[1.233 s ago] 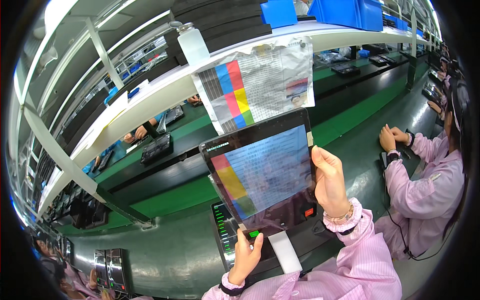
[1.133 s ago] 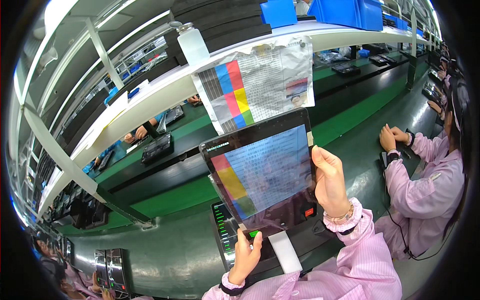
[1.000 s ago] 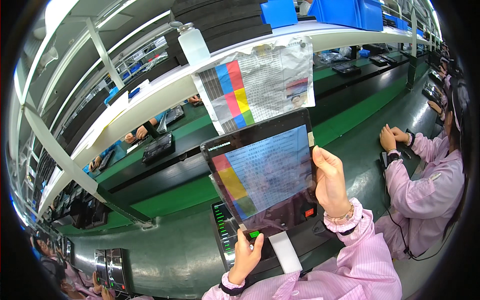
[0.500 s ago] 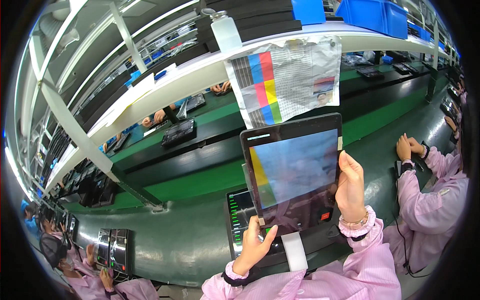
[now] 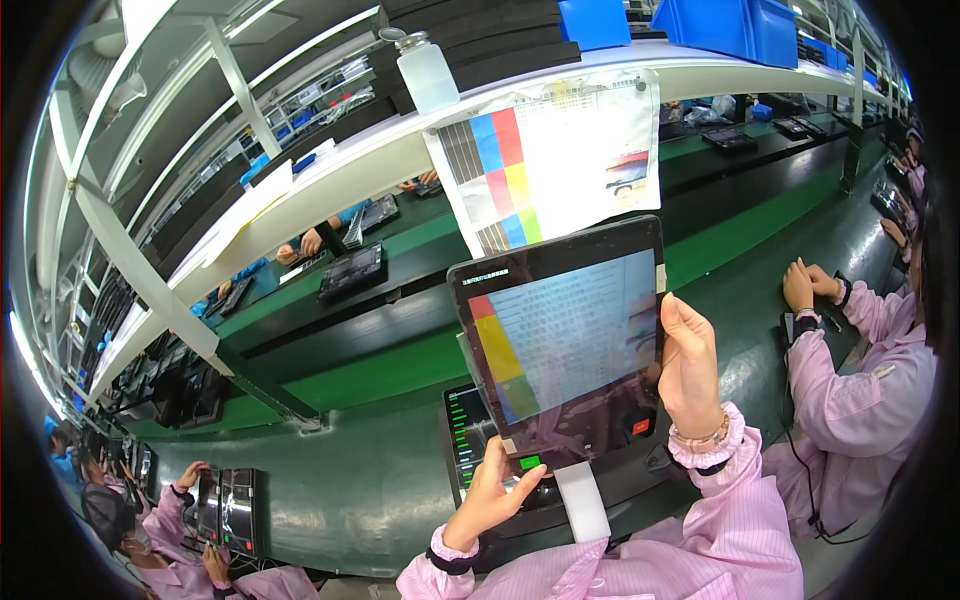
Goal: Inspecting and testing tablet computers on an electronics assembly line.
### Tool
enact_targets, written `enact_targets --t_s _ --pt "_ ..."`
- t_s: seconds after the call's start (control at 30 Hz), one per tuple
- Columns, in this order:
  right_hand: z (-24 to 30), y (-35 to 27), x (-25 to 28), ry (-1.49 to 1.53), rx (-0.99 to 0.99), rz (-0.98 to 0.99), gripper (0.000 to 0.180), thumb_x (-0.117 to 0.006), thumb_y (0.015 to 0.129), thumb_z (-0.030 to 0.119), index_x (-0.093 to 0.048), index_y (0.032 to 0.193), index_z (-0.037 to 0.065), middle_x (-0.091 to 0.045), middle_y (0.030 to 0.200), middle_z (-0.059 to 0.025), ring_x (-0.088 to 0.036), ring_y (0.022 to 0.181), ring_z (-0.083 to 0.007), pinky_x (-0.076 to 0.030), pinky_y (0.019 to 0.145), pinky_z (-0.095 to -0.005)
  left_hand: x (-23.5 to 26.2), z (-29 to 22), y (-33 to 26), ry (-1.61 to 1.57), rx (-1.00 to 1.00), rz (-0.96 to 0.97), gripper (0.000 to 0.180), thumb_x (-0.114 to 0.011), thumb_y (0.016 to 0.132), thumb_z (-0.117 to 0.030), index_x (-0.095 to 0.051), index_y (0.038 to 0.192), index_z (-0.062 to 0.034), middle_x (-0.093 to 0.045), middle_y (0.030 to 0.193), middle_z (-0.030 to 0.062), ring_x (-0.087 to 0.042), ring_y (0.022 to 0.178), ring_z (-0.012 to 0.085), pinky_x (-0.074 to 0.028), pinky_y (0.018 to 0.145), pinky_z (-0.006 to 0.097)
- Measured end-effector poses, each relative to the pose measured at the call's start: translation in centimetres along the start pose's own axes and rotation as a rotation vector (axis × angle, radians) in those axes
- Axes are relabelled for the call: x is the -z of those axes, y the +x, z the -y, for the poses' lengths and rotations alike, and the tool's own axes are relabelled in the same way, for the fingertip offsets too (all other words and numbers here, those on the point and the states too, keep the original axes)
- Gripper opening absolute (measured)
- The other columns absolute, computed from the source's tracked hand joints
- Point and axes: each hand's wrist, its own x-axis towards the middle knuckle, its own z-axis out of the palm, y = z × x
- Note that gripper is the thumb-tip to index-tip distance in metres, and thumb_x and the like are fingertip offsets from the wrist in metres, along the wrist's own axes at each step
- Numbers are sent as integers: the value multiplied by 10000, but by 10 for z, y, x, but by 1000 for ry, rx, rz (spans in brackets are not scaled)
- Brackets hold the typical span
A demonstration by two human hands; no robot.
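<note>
A black tablet [image 5: 570, 330] is held upright in front of me, its lit screen showing coloured bars and a pale chart. My right hand [image 5: 688, 365] grips its right edge, fingers behind and thumb on the front. My left hand [image 5: 492, 495] holds the tablet's lower left corner with thumb and fingers. Beneath the tablet lies a second screen [image 5: 466, 440] with green text lines on a dark fixture with a red button [image 5: 640, 425]. A white strip [image 5: 582, 502] hangs from the fixture's front.
A colour test sheet [image 5: 550, 165] hangs from the white shelf [image 5: 330, 170], a clear bottle [image 5: 426, 72] and blue bins [image 5: 735, 25] above it. A person in pink [image 5: 860, 400] works at my right; another handles a tablet at lower left [image 5: 225, 510]. A green conveyor [image 5: 360, 370] runs behind.
The view has shifted a little, so the tablet and the hanging sheet now sit further right and lower in the picture. Both hands keep the same hold on the tablet.
</note>
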Motion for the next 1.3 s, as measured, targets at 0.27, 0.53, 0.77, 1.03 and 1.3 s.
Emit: enact_targets --t_s 0.27,0.53,0.77,1.03,1.3 --pt "-11 -12 -4 18 -61 -21 264 -496 946 225 -603 956 -16 -626 913 -41 -565 826 -92 -435 769 -238 -14 -24 13 -193 -129 -222 380 -560 873 -34 -407 1215 28 -513 1162 83 -488 1065 134 -369 930 268" --pt "-22 -43 2 -20 -196 41 308 -408 981 224 -504 1178 8 -570 1118 -38 -538 1002 -99 -427 870 -248 -10 -36 20 -190 -109 -240 383 -539 906 -104 -431 1253 17 -526 1150 55 -478 1053 119 -359 919 245" --pt "-30 -60 28 -49 -246 59 407 -408 978 229 -402 1311 -6 -516 1246 -61 -486 1141 -135 -383 965 -270 -10 -3 31 -182 176 -341 306 -477 957 -251 -557 1110 2 -561 980 6 -455 847 65 -379 765 208" --pt "-12 -49 96 -171 -263 -42 458 -453 960 220 -361 1349 -4 -479 1306 -65 -455 1190 -151 -356 1001 -284 -60 10 -5 301 -190 -128 678 -628 833 -250 -260 1344 3 -335 1353 218 -352 1253 339 -325 1002 438" --pt "-58 -6 193 -290 -610 -207 303 -471 949 281 -557 1087 25 -600 1069 -49 -560 955 -156 -432 875 -313 -61 44 -64 1154 -316 587 697 -649 755 -273 -351 1363 -103 -291 1447 112 -312 1325 230 -313 1006 500"
